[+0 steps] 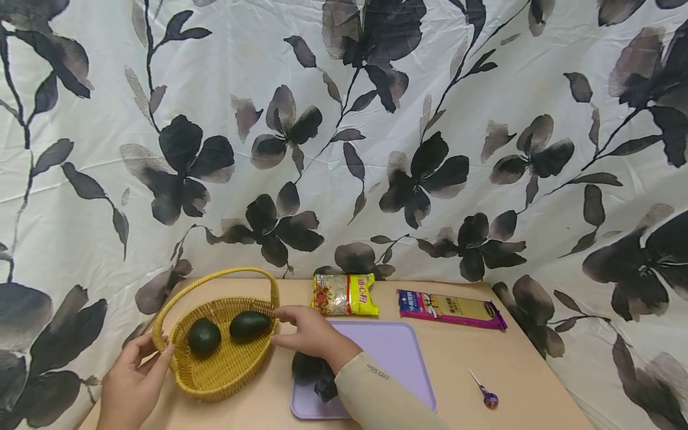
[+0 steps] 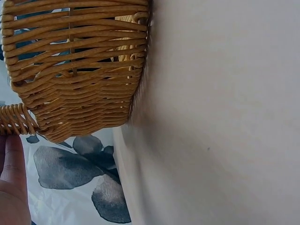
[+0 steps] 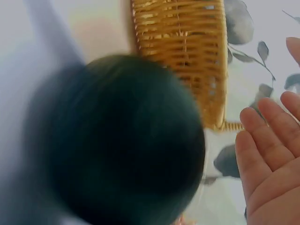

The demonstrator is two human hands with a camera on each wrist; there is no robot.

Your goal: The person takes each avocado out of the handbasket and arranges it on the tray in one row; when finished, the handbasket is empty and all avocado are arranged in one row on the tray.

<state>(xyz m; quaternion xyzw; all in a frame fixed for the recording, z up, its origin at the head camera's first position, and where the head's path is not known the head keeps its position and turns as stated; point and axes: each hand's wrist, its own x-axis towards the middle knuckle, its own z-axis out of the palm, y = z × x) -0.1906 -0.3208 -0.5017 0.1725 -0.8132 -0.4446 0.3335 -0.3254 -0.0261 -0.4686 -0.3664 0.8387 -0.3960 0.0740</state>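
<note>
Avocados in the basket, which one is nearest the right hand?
The longer-looking avocado, close to the right hand; the rounder-looking avocado lies nearer the left hand.

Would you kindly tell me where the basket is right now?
In the head view, the yellow basket stands on the left part of the table, between the left hand and the right hand, left of the purple tray.

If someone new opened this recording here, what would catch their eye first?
Probably the black-flowered cloth filling the background. Next, the yellow wicker basket left of the lilac tray, two dark fruits inside and the left hand and right hand at opposite sides. In the right wrist view, a blurred dark round thing looms large.
</note>
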